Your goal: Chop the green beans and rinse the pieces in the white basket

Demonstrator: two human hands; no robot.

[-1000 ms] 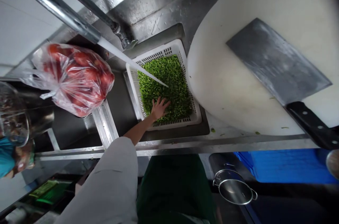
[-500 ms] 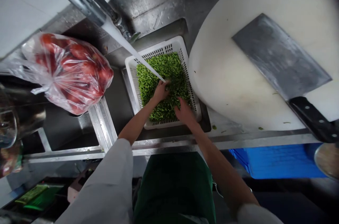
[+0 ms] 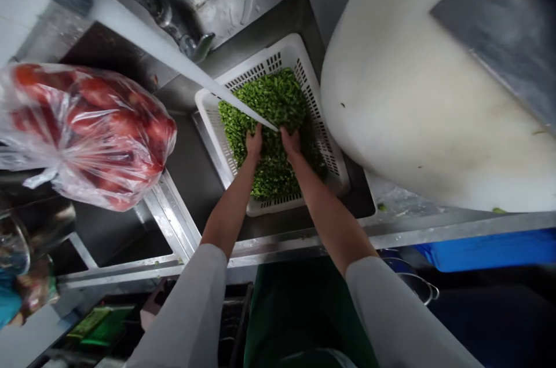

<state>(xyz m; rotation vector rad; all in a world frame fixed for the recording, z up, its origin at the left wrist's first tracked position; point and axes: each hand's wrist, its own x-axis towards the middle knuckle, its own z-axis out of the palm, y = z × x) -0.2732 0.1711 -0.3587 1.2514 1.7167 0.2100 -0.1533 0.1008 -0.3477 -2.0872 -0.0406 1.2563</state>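
Nearest to us are our own white sleeves and a green apron [image 3: 299,304], with the steel counter [image 3: 434,226] edge just beyond. From there our bare forearms reach forward into the sink [image 3: 191,165].

Our left hand [image 3: 254,145] and right hand [image 3: 291,143] lie side by side on the chopped greens [image 3: 269,124], fingers loosely spread and pressed down into the heap rather than pinching any one piece. The greens fill a white slotted basket [image 3: 319,130] that sits inside the sink basin, tilted a little toward us.

A stream of water [image 3: 182,66] falls slantwise from the tap [image 3: 174,20] and lands on the greens just ahead of our fingertips. We judge the rinsing to be in its middle: the water is running, the whole heap is in the basket, and the hands are working through it; draining and lifting the basket out are not yet done.

To the left, a clear bag of tomatoes [image 3: 87,130] rests over the neighbouring basin. To the right, a round white chopping board [image 3: 412,107] lies on the counter, bearing a cleaver blade [image 3: 508,26] at the far corner. A few green scraps cling to the board's near rim.
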